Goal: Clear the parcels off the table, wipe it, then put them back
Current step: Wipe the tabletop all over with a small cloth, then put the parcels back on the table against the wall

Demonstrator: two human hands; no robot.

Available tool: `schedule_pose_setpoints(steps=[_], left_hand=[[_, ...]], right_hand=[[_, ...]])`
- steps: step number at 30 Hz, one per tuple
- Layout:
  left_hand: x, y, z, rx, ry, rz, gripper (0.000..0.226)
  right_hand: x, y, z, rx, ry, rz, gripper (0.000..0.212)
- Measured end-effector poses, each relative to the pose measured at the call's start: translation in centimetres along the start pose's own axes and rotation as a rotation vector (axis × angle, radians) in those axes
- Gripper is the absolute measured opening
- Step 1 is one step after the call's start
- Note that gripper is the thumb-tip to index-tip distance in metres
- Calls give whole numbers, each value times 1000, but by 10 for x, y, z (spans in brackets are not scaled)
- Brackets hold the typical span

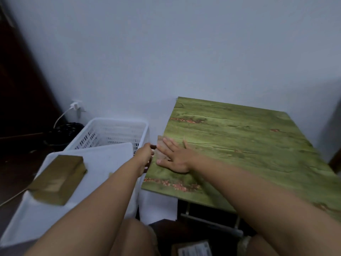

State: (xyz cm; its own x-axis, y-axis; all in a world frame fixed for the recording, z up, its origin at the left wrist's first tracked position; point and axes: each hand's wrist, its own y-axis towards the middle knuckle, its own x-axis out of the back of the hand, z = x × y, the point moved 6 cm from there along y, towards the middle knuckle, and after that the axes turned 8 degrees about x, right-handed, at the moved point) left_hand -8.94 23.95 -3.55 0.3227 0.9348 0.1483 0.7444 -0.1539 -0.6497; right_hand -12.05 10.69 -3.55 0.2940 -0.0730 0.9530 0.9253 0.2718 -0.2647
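Head view. A green wood-grain tabletop (239,145) stands against a pale wall. At its left edge the right hand (175,157) lies flat, fingers straight and slightly spread, pressing a thin brownish piece (160,145), seemingly a wiping cloth or paper, that shows only beyond the fingertips. The left hand (145,154) meets that piece just off the left edge, fingers curled; whether it pinches the piece or the table's edge cannot be told. One brown parcel (59,180) lies on a white lid (103,159) over a white slatted basket (118,133) beside the table; no parcel is on the visible tabletop, so the step in hand is judged to be wiping.

To do the step well: keep the palm flat so the whole piece stays in contact, draw it in overlapping passes from the left edge towards the right, and reach the far corners by the wall. The left hand is better used steadying the table than bunching the piece.

Hidden or unclear: most of the piece lies under the right hand. The near right corner is covered by the right forearm. A labelled packet (193,248) on the floor at the bottom is cut off and blurred; its nature is uncertain. The basket's interior is largely masked by the lid.
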Motion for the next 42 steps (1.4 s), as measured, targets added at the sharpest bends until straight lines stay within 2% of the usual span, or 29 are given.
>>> schedule_pose_setpoints(steps=[8, 10, 12, 13, 14, 16, 17, 18, 21, 23, 25, 27, 29, 32, 35, 38, 40, 42], left_hand=[[28, -54, 45, -114, -54, -61, 35], [32, -63, 56, -107, -72, -55, 33], [36, -71, 67, -102, -77, -57, 32], [41, -77, 71, -93, -75, -51, 32], [46, -78, 73, -94, -73, -48, 32], [63, -78, 75, -104, -93, -50, 35], [74, -73, 78, -93, -116, -27, 38], [81, -68, 80, -88, -151, 2, 44], [95, -71, 88, -41, -270, 169, 70], [96, -78, 88, -46, -346, 329, 85], [97, -83, 88, -39, -417, 479, 98], [102, -82, 95, -3, -405, 573, 107], [110, -80, 105, 38, -349, 570, 98], [128, -70, 124, 83, -251, 526, 59], [146, -44, 147, 112, 29, 390, 29], [158, -20, 168, 168, 265, 278, 21], [167, -7, 177, 194, 373, 224, 17], [176, 5, 182, 182, 434, 154, 8]], right_hand=[[-30, -59, 70, 114, -26, 5, 93], [-37, -69, 82, 141, -114, -24, 88], [-42, -77, 95, 177, -199, -97, 75], [-43, -81, 104, 197, -134, -107, 68], [-41, -86, 116, 243, 67, -98, 59], [-19, -99, 145, 297, 776, -124, 36], [-3, -104, 152, 269, 1067, -222, 28], [13, -110, 153, 231, 1257, -323, 24], [31, -105, 156, 201, 1420, -459, 19], [27, -95, 159, 134, 1435, -518, 29], [10, -78, 162, 64, 1338, -510, 31], [-10, -61, 168, 23, 1263, -437, 14], [-26, -46, 171, -55, 1238, -390, 8], [-42, -28, 177, -132, 1260, -373, 3], [-67, -6, 180, -231, 1203, -305, 4], [-99, 8, 187, -318, 1072, -57, 5], [-117, 16, 192, -310, 1008, 116, 9], [-128, 27, 194, -300, 938, 175, 10]])
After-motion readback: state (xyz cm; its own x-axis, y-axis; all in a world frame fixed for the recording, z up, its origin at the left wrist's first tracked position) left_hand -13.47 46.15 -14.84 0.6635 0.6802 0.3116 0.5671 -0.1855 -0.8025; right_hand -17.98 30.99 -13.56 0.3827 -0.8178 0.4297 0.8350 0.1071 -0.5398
